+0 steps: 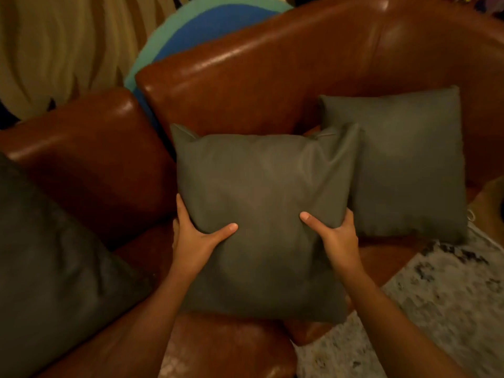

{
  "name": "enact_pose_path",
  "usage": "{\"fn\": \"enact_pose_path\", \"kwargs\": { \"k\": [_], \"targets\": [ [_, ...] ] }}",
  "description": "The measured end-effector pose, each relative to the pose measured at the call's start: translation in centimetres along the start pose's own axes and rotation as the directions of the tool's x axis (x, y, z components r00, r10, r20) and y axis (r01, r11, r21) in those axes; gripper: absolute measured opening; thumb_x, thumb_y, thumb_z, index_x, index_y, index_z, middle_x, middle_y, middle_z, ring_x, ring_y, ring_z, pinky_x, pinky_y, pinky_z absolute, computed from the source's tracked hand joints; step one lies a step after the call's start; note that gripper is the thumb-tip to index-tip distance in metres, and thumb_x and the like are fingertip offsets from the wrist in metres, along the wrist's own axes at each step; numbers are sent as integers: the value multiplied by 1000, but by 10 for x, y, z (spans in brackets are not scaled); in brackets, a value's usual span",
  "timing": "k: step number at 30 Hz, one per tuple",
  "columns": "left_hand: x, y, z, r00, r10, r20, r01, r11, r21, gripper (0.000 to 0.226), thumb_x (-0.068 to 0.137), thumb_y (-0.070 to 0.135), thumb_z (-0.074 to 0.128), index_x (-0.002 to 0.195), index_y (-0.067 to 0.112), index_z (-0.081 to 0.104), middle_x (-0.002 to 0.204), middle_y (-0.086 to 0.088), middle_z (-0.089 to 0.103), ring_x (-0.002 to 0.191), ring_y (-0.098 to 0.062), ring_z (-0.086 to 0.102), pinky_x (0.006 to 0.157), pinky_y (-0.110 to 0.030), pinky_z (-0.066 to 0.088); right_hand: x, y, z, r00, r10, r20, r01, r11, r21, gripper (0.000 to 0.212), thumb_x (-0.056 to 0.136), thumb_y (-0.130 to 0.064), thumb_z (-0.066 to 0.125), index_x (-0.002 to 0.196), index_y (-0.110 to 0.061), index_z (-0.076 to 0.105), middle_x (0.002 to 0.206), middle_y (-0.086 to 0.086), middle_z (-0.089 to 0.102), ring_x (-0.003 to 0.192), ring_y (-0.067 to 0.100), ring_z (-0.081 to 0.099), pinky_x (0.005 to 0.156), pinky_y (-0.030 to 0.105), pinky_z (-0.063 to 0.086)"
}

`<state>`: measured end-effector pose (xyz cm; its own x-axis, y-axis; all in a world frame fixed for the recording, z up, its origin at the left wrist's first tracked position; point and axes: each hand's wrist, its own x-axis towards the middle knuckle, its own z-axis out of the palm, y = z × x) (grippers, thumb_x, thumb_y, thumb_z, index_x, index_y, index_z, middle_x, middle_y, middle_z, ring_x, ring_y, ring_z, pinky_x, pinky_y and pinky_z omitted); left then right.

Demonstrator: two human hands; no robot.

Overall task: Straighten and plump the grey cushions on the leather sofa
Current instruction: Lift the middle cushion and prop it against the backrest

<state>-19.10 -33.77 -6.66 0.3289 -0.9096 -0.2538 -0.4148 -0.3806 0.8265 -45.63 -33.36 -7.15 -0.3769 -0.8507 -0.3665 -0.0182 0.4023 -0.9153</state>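
Beige curtain (54,47) behind, speckled pale rug (450,296) underfoot, in dim warm light.

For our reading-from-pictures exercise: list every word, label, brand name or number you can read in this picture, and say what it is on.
None: no text can be read anywhere.
The middle cushion, held by the left hand and the right hand, is plain, as is the sofa.

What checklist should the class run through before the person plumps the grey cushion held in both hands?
1. Left hand grip on the middle cushion: ok, thumb on front.
2. Right hand grip: ok, mirrored on the opposite edge.
3. Cushion square to the sofa back: not ok, slightly tilted.
4. Right cushion upright: ok, though overlapped by the held one.
5. Left cushion straightened: cannot tell, partly out of frame.
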Motion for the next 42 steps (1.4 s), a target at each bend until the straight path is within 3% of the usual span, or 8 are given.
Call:
{"fn": "enact_pose_path", "kwargs": {
  "k": [5, 11, 15, 17, 29, 35, 40, 42],
  "targets": [
    [0, 13, -24, 986, -21, -167, 13, 999, -53, 143, 43, 62, 88, 154, 39, 1, 152, -8, 31, 136, -30, 36, 110, -42, 31, 22, -36, 32, 992, -82, 93, 89, 993, -75, 124, 38, -71, 85, 148, -27, 48, 134, -8, 64, 129, 24, 57, 111, 49, 46],
    [11, 18, -45, 936, -46, -348, 15, 996, -90, 134, 56, 44, 90, 156, 34, 2, 151, -9, 32, 136, -29, 35, 108, -39, 30, 46, -68, 76, 962, -148, 231, 171, 982, -83, 122, 39, -68, 86, 148, -24, 50, 130, -10, 64, 123, 19, 62, 108, 47, 50],
    [22, 14, -53, 897, -52, -440, -8, 991, -135, 133, 57, 41, 91, 156, 34, 2, 152, -5, 30, 136, -24, 33, 104, -32, 28, 64, -78, 108, 932, -195, 306, 226, 972, -68, 95, 60, -48, 94, 144, -26, 53, 112, -23, 63, 116, 14, 63, 103, 40, 52],
    [29, 10, -55, 878, -53, -476, -20, 989, -147, 134, 56, 41, 91, 156, 34, 2, 151, -5, 31, 135, -23, 33, 103, -30, 27, 72, -81, 121, 916, -214, 339, 245, 968, -54, 85, 67, -37, 93, 142, -26, 55, 111, -23, 63, 114, 13, 63, 99, 35, 51],
    [59, -10, -26, 808, -82, -584, -41, 980, -195, 142, 45, 63, 84, 154, 36, -2, 144, -7, 33, 131, -25, 38, 103, -32, 32, 123, -78, 156, 867, -233, 441, 256, 967, 8, 82, 54, -39, 90, 129, -25, 61, 119, -11, 72, 108, 6, 70, 98, 34, 56],
    [72, -17, -10, 776, -103, -622, -7, 985, -172, 141, 43, 70, 77, 155, 33, 1, 142, -12, 33, 129, -30, 38, 100, -31, 30, 148, -63, 165, 860, -245, 447, 257, 966, 35, 111, 34, -55, 99, 134, -23, 61, 125, -6, 73, 113, 11, 70, 98, 35, 56],
    [78, -21, -9, 776, -103, -622, 51, 994, -102, 141, 43, 76, 74, 154, 34, -3, 144, -16, 30, 129, -34, 36, 104, -47, 34, 150, -61, 173, 868, -267, 418, 300, 954, -15, 117, 47, -42, 101, 149, -21, 46, 138, -6, 62, 122, 12, 62, 109, 44, 50],
    [78, -22, -9, 785, -96, -612, 59, 995, -79, 143, 43, 80, 73, 154, 33, -5, 146, -18, 28, 129, -36, 35, 105, -49, 33, 145, -58, 170, 886, -263, 382, 310, 949, -65, 128, 48, -57, 96, 157, -23, 36, 147, -8, 54, 130, 11, 56, 113, 45, 46]
  ]
}}
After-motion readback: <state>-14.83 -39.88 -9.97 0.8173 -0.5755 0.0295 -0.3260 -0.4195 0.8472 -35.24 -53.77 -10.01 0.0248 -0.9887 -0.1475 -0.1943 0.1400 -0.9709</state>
